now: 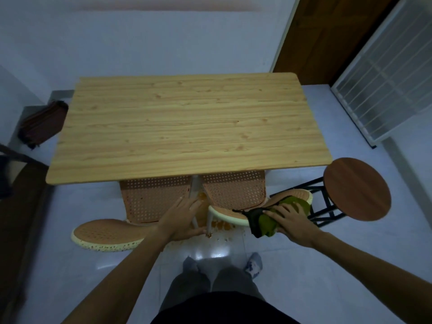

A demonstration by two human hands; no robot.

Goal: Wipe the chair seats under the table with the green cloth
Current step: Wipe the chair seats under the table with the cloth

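At the bottom edge of the view the person's dark top and grey trousers are cut off, with two socked feet on the pale tiled floor (292, 265) – a bright glare patch sits just ahead of them. Both bare forearms reach forward. The left hand (181, 219) lies open and flat, fingers spread, on the back corner of the left chair (149, 202), its thumb side close to a white table leg; it grips nothing that can be seen. The right hand (288, 218) presses palm-down on the green cloth (268, 222), which is bunched, dark at its left end, and lies across the rim of the right chair (233, 192) where the seat meets the curved back. How much of the cloth is under the palm cannot be made out.

Both chairs are orange perforated plastic with cream edging, pushed under the wooden table (184, 127) so that the front of each seat is hidden by the tabletop. Orange smears on the floor between the chairs are too blurred to identify. To the right stands a round brown stool (357, 188) on a black frame, partly behind the right chair's back. Farther off, a dark striped bag (43, 123) is half hidden by the table's left edge – and a white grille (385, 83) leans by a brown door. No writing or labels are legible anywhere.
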